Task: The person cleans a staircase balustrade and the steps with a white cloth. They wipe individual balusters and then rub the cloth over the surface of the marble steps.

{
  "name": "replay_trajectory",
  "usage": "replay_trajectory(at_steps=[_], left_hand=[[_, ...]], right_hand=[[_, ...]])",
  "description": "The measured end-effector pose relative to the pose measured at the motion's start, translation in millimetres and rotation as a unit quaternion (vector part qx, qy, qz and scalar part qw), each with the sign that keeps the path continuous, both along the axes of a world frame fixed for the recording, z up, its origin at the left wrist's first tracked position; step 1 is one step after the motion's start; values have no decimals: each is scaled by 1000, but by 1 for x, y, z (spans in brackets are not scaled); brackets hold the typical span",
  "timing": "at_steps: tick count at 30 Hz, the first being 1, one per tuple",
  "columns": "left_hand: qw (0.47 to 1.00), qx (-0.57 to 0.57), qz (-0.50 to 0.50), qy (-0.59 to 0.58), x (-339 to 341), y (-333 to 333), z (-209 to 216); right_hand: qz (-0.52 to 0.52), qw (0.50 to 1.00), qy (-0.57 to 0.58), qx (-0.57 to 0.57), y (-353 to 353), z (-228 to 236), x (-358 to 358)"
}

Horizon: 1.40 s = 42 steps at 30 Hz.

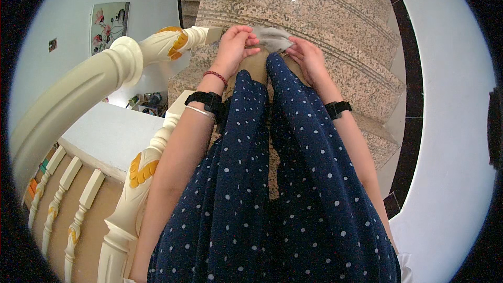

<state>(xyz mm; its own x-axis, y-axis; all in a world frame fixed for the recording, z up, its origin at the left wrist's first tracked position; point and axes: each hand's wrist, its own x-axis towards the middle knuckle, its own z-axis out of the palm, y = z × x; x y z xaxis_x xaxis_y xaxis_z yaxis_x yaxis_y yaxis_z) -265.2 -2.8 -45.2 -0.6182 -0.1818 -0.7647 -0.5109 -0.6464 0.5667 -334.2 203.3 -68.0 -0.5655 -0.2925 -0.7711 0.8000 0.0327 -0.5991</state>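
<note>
A thin, crumpled grey cloth stretches between my two hands, just above my knees and in front of a speckled stone step. My left hand holds its left end, fingers curled and the thumb lower down. At the cloth's right end, my right hand pinches the edge between thumb and fingers. Both forearms reach forward on either side of dark blue trousers with white dots. Black straps circle both wrists, and the left one also carries a red bead bracelet and a pale bangle.
Granite stairs curve upward ahead and to the right. A cream handrail with gold leaf carving runs along my left, above several balusters. A white wall with a black skirting band stands right. A flower picture hangs far left.
</note>
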Motion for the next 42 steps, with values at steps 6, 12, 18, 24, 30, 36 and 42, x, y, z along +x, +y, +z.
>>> replay_trajectory(at_steps=[6, 12, 18, 24, 30, 36, 42], left_hand=[[1000, -5, -3, -11, 2, -2, 0], [1000, -3, -4, -6, 3, -3, -3], [1000, -9, -4, -12, 5, -5, -2], [1000, -9, -6, -8, 4, -4, -3], [1000, -15, -16, -9, 3, -3, -3], [999, -20, -17, -18, 1, -2, -2], [999, -25, -18, -17, 2, -3, -2]], right_hand=[[-77, 996, -34, -6, 9, -17, 1], [-67, 997, -34, 22, 7, -11, -4], [-2, 998, -58, 6, 12, 14, -27], [-52, 988, -107, -95, 30, 12, -36], [-45, 997, -56, -29, 19, 13, -29], [-5, 998, -65, -18, 19, 15, -24], [96, 993, -48, -54, 4, 35, -18]])
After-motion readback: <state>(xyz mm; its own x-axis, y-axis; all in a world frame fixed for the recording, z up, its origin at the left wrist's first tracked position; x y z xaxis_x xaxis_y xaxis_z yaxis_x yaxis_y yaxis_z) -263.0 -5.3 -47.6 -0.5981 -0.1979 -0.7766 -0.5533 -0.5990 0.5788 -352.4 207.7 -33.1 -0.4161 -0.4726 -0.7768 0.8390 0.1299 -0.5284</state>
